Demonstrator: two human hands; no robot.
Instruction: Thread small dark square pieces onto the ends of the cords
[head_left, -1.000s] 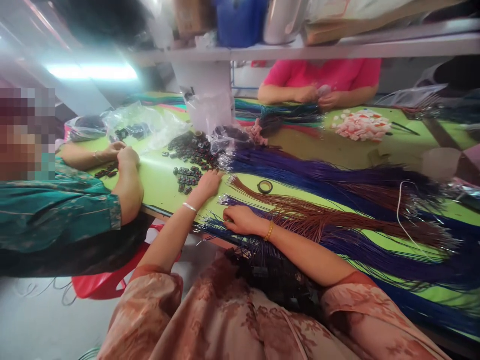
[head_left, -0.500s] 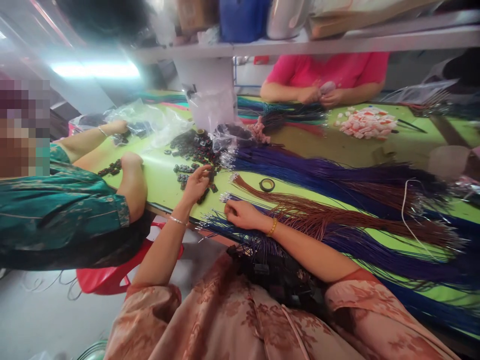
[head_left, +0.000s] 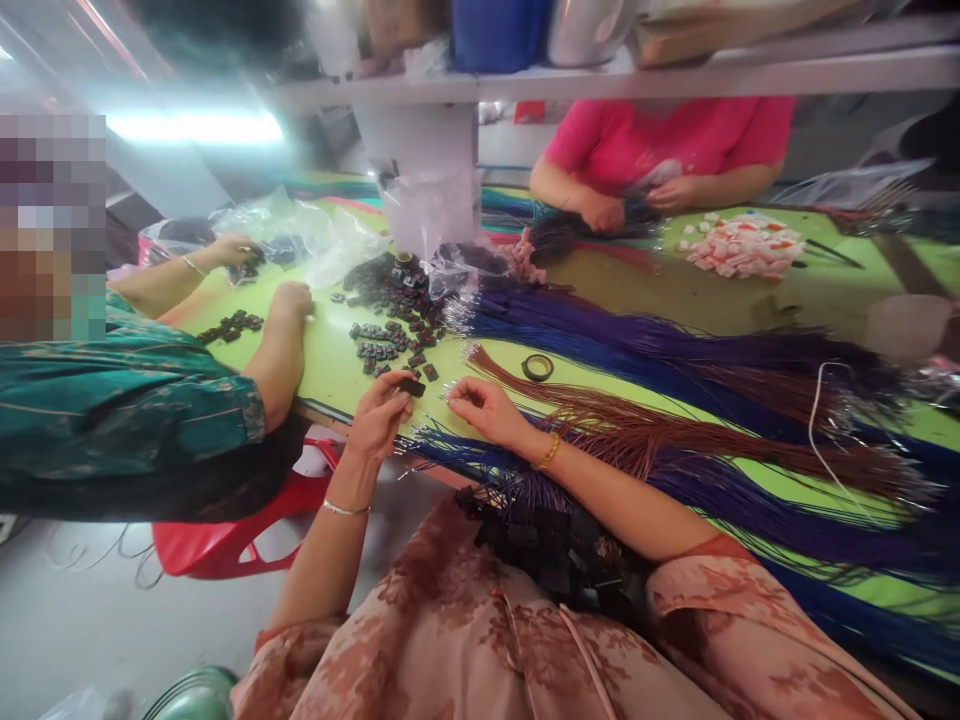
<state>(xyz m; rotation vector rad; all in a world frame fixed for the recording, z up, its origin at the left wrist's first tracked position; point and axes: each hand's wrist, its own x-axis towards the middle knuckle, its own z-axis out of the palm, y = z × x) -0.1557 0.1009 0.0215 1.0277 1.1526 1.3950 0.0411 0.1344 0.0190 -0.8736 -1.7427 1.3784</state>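
Between the thumb and fingers of my left hand (head_left: 380, 412) is a small black connector (head_left: 410, 386), held over the table's front edge. Just right of it, my right hand (head_left: 484, 408) is pinched at the silvery tips of some wires; which wire it grips is too small to tell. Blue wires (head_left: 450, 450) with metal ends lie under my right hand. Behind the hands are loose black connectors (head_left: 379, 345) on the yellow-green table (head_left: 330, 375). Brown wires (head_left: 600, 412) stretch away to the right. A pile of black connectors (head_left: 555, 550) rests in my lap.
A roll of black tape (head_left: 538, 368) lies behind my right hand. At left a person in green (head_left: 150, 420) works beside a red stool (head_left: 225, 540). Across the table sits a person in pink (head_left: 667, 145), near pink-white parts (head_left: 742, 247). A shelf (head_left: 675, 80) runs above.
My left hand has drawn back from the connector pile towards my right hand, now with a black connector in it. The hands of the person in pink have moved apart.
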